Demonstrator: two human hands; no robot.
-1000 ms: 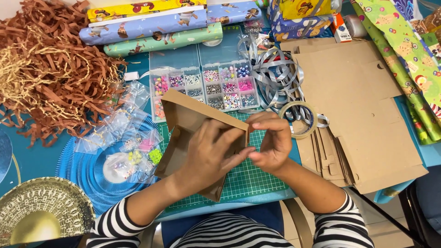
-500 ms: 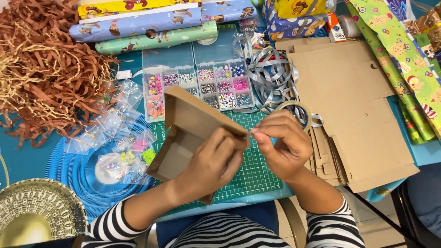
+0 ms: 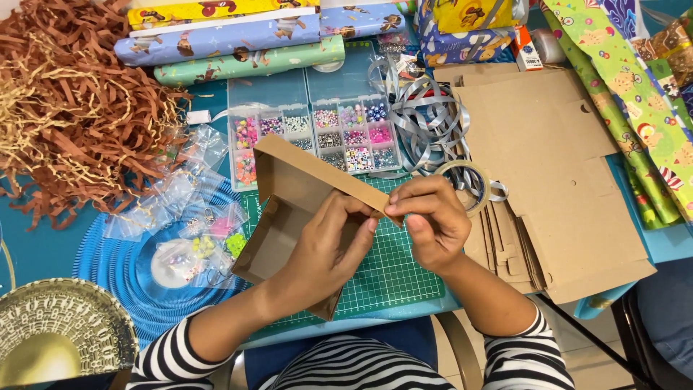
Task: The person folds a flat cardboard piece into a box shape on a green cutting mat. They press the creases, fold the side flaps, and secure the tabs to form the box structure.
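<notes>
Quickly, head view only, as I see it from my remote seat:

left hand: my left hand (image 3: 321, 253) is closed on the cardboard box (image 3: 289, 209), palm over its near wall, fingers curled up to the top flap edge.
right hand: my right hand (image 3: 426, 220) pinches narrow, thumb and forefinger meeting on the corner of the box flap at 3 o'clock of the box.
box: brown, half-folded, open side facing 9 o'clock, tilted, held above the green cutting mat (image 3: 393, 278); I cannot tell if its lower corner touches the mat.
mat: centre of the table, gridded, near edge toward me.
bead organiser: clear compartment tray (image 3: 317, 133) at 12 o'clock of the box, filled with mixed coloured beads, just beyond the mat.
ribbon: silver ribbon tangle (image 3: 429, 115) at 1 o'clock of the box, beside the tray.
tape: tape roll (image 3: 473, 180) just beyond my right hand, at its 1 o'clock, partly hidden by the knuckles.
flat cardboard: stack of unfolded brown box blanks (image 3: 556, 173) at 3 o'clock, overhanging the table edge.
wrapping paper: rolls (image 3: 238, 40) along 12 o'clock, more rolls (image 3: 628, 87) at 2 o'clock.
shredded paper: brown and straw-coloured heap (image 3: 65, 108) at 10 o'clock.
small bags: clear zip bags (image 3: 195, 217) at 9 o'clock of the box, lying on a blue ribbed mat (image 3: 119, 271).
gold plate: patterned gold plate (image 3: 50, 339) at 8 o'clock, at the frame corner.
sleeves: black-and-white striped, both forearms in from 6 o'clock.
</notes>
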